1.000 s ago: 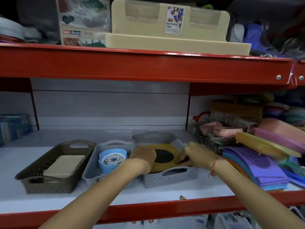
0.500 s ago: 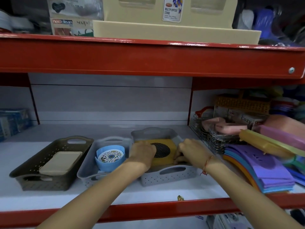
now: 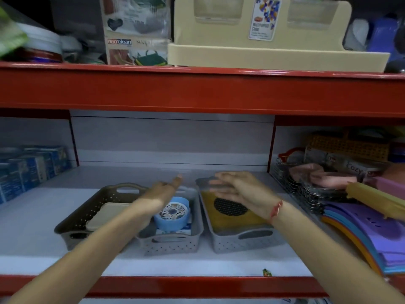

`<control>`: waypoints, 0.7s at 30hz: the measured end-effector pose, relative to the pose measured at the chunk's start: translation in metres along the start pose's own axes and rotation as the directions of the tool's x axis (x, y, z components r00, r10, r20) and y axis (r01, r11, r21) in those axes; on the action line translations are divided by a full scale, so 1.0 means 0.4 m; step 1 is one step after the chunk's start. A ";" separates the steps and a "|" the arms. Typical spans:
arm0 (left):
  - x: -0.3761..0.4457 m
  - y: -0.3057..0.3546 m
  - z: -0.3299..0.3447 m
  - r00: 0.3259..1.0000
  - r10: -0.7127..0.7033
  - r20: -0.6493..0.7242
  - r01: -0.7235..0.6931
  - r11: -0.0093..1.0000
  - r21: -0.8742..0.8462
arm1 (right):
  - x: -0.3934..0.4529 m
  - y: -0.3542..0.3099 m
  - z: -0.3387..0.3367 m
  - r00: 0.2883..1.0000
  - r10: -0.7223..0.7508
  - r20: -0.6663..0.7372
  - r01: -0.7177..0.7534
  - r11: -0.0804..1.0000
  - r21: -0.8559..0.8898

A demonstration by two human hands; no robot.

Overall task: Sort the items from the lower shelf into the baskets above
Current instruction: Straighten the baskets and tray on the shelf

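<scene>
Three baskets stand side by side on the white shelf. The brown basket (image 3: 92, 207) holds a beige lidded box (image 3: 107, 213). In the middle grey basket (image 3: 173, 242) sits a blue round item with a patterned top (image 3: 173, 213). A yellow square item with a black mesh circle (image 3: 232, 213) lies flat in the right grey basket (image 3: 243, 240). My left hand (image 3: 162, 191) hovers open over the middle basket, holding nothing. Above the yellow item, my right hand (image 3: 238, 189) is lifted with fingers spread and empty.
Stacked purple, blue and orange flat items (image 3: 368, 229) and wire baskets (image 3: 306, 189) crowd the right. Blue boxes (image 3: 28, 167) stand at the left. The red beam (image 3: 197, 91) of the upper shelf runs overhead with a beige stand (image 3: 274, 40) on it. A small wrapper (image 3: 267, 272) lies at the front edge.
Both hands have let go of the yellow item and lifted off it, fingers spread. The yellow item now lies flat in the right grey basket.
</scene>
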State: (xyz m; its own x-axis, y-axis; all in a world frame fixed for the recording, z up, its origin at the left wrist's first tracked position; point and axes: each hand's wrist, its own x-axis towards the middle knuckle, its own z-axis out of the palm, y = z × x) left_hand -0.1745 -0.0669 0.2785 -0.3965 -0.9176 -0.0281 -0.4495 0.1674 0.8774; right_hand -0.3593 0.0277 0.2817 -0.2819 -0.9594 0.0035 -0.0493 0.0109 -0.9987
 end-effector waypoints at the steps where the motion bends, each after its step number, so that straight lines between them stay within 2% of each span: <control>1: 0.003 -0.006 -0.034 0.998 -0.054 0.032 0.056 0.997 -0.057 | 0.013 -0.011 0.042 0.998 0.052 0.048 -0.055 0.996 0.073; 3: 0.001 -0.009 -0.072 0.985 -0.126 0.122 0.145 0.976 -0.162 | 0.041 -0.017 0.110 0.985 0.144 0.096 -0.152 0.985 0.079; 6: -0.007 0.002 -0.093 0.963 -0.148 0.224 0.195 0.959 -0.204 | 0.104 0.015 0.182 0.974 0.208 0.094 -0.211 0.977 0.025; 9: 0.007 0.007 -0.084 0.934 -0.151 0.322 0.186 0.979 -0.078 | 0.157 0.053 0.208 0.974 0.224 0.027 -0.222 0.972 -0.078; 12: 0.042 0.005 -0.074 0.929 -0.214 0.303 0.215 0.976 0.029 | 0.209 0.113 0.185 0.971 0.239 -0.018 -0.238 0.958 -0.161; 14: 0.051 0.010 -0.071 0.932 -0.228 0.281 0.228 0.973 0.032 | 0.239 0.168 0.134 0.971 0.218 -0.100 -0.230 0.966 -0.122; 17: 0.060 0.011 -0.075 0.938 -0.193 0.286 0.198 0.980 0.012 | 0.144 0.122 0.136 0.932 0.250 -0.262 -0.240 0.968 0.071; 18: 0.060 0.012 -0.077 0.937 -0.190 0.294 0.192 0.981 0.021 | 0.124 0.109 0.135 0.925 0.232 -0.300 -0.229 0.972 0.045; 21: 0.061 0.010 -0.090 0.924 -0.163 0.345 0.166 0.986 0.021 | 0.088 0.053 0.183 0.952 0.176 -0.251 -0.138 0.977 0.163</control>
State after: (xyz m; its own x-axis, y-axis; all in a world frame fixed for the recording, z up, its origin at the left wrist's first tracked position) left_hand -0.1569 -0.1015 0.2986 -0.5696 -0.7509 -0.3341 -0.5259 0.0207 0.8503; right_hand -0.3001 -0.0266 0.2569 -0.5172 -0.8408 -0.1597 0.1467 0.0967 -0.9844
